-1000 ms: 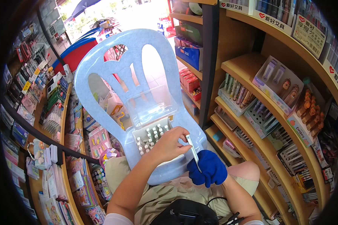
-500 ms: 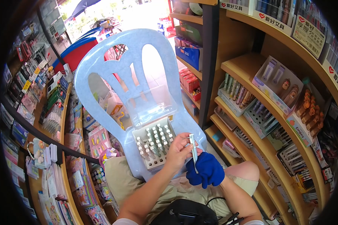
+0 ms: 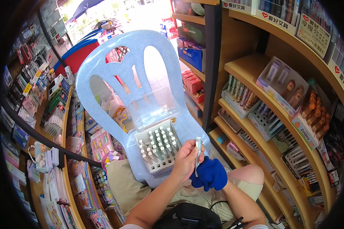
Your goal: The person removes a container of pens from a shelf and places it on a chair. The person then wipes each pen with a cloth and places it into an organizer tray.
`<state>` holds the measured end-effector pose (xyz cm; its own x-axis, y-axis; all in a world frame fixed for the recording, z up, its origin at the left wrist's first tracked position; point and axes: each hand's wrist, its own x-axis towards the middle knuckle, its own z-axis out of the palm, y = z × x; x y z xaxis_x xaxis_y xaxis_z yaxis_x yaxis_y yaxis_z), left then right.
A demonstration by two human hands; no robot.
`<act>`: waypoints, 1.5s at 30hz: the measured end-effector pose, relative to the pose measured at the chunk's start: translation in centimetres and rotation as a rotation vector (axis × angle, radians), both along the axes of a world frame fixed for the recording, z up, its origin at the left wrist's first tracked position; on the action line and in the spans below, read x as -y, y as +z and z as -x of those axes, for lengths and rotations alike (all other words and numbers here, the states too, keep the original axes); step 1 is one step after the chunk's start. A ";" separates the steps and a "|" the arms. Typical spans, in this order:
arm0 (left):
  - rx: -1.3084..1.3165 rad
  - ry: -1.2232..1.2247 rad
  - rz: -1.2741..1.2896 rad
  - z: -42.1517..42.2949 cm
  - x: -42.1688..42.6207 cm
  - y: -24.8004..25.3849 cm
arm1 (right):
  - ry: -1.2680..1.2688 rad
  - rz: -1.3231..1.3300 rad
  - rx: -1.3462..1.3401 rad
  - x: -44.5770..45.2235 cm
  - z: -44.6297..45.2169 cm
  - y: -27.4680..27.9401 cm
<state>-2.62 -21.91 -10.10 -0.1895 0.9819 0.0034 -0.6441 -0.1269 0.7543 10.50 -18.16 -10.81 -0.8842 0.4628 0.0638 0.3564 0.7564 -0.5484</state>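
Between the fingertips and thumb of my left hand (image 3: 187,157) a slim pale pen (image 3: 198,147) stands nearly upright. Its lower end reaches down beside a bunched blue cloth (image 3: 210,173). My right hand is wrapped in this cloth, which hides its fingers; whether the fabric is a glove I cannot tell. A white perforated pen box (image 3: 165,165) rests on the seat of a light blue plastic chair (image 3: 130,152), to the left of my hands. Several white-capped pens (image 3: 160,143) stand in rows in its holes. Behind them a clear plastic cover (image 3: 153,108) leans against the chair back.
Wooden shelves (image 3: 252,82) with boxes of pens curve along the right. At the left, a rack holds notebooks (image 3: 53,183) and packaged stationery. A black bag (image 3: 185,217) lies on my lap. A pink tray (image 3: 100,145) is beside the chair.
My left hand has moved slightly right and down with the pen, which is now more upright. The blue cloth has shifted a little, and less of it lies against the pen.
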 end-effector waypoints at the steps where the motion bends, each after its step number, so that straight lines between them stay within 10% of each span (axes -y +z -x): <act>1: 0.028 0.006 0.030 0.0 0.1 0.4 | 0.055 -0.175 0.027 0.0 0.1 0.3; 11: 0.600 -0.348 -0.105 2.9 1.1 -0.9 | 0.328 0.935 -0.912 -0.5 0.4 -3.5; 15: 0.695 -0.392 -0.101 3.2 1.3 -1.5 | 0.311 0.476 -0.863 -0.6 0.6 -0.9; 21: 0.671 -0.399 -0.114 3.1 1.2 -1.9 | 0.163 0.700 -0.558 -1.1 0.2 -3.2; 25: 0.597 -0.352 -0.060 2.9 0.9 -1.8 | 0.061 -0.094 0.044 -1.0 0.5 2.0; 33: 0.706 -0.256 0.018 2.6 0.6 -2.0 | -0.157 0.146 -0.394 -0.9 1.0 -4.3; 45: 0.252 -0.035 0.114 1.2 0.3 -2.2 | -0.037 0.121 -0.037 -0.2 1.1 -1.4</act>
<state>-3.79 -22.26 -12.32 -0.1368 0.9792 -0.1501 -0.8157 -0.0254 0.5780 9.42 -18.00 -12.19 -0.8643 0.5016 0.0377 0.3610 0.6708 -0.6478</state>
